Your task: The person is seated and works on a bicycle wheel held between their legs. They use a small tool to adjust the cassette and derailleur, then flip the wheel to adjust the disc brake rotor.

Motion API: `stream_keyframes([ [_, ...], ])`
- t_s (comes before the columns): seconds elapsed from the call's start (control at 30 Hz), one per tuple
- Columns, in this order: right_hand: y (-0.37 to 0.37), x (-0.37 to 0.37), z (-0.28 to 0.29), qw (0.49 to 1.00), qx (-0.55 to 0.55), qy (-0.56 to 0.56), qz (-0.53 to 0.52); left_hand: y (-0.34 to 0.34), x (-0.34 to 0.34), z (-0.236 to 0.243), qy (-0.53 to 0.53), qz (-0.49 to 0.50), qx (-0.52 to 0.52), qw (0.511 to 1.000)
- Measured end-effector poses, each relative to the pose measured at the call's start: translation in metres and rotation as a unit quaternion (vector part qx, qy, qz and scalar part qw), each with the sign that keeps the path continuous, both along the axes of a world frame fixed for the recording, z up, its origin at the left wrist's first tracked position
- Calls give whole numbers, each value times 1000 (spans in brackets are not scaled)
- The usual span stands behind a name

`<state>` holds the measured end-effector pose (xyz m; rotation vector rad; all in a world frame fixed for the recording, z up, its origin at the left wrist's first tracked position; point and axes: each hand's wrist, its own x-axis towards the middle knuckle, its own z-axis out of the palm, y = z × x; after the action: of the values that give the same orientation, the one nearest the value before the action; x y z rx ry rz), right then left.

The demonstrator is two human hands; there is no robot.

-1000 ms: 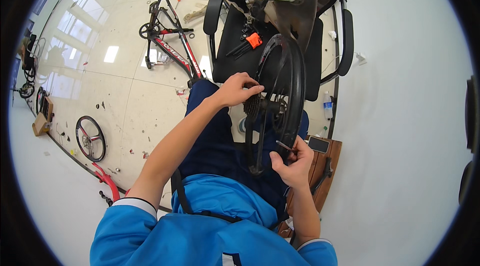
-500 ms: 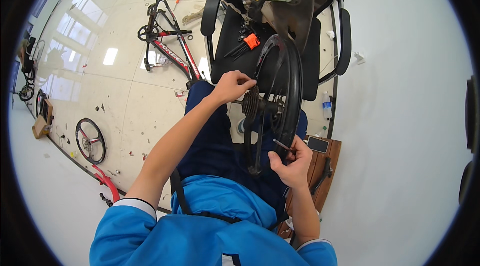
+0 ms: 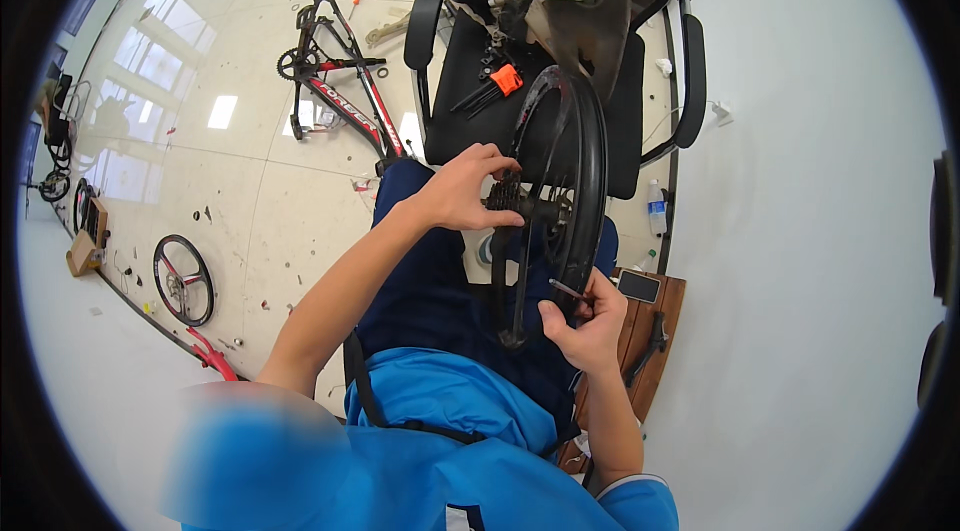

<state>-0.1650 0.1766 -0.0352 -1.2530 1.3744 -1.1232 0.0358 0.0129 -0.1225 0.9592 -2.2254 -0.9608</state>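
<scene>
A black bicycle wheel [image 3: 588, 161] stands upright between my legs, its top in front of the chair seat. My left hand [image 3: 468, 191] grips the cassette [image 3: 507, 193] on the wheel's hub, with fingers over its top and thumb at its lower part. My right hand [image 3: 587, 326] is closed at the tyre's lower right side, holding a slim grey metal tool [image 3: 563, 286]. The far ends of those fingers are partly hidden.
Ahead, a black chair [image 3: 622, 161] bears a beige frame [image 3: 520, 6] and orange-headed tools [image 3: 507, 78]. A red-black frame [image 3: 345, 106], another wheel [image 3: 183, 279] and scattered parts lie on the floor. A wooden bench [image 3: 662, 351] with a phone [image 3: 638, 286] stands at my right.
My left hand has moved down from the cassette's top, its thumb dropping to the lower part of the cassette as it grips it. My right hand stays where it was.
</scene>
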Motion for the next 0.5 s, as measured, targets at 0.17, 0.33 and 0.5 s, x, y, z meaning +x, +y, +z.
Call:
stream_keyframes([
  [0.17, -3, 4, 8, 1000, -8, -9, -7, -9, -3, -18, -3, 42, 83, 996],
  [0.33, -1, 1, 1, 1000, -7, 5, 2, -24, -15, -19, -48, 132, 215, 967],
  [0.5, -1, 3, -1, 1000, 1, -9, 6, -42, -13, -34, -42, 144, 296, 943],
])
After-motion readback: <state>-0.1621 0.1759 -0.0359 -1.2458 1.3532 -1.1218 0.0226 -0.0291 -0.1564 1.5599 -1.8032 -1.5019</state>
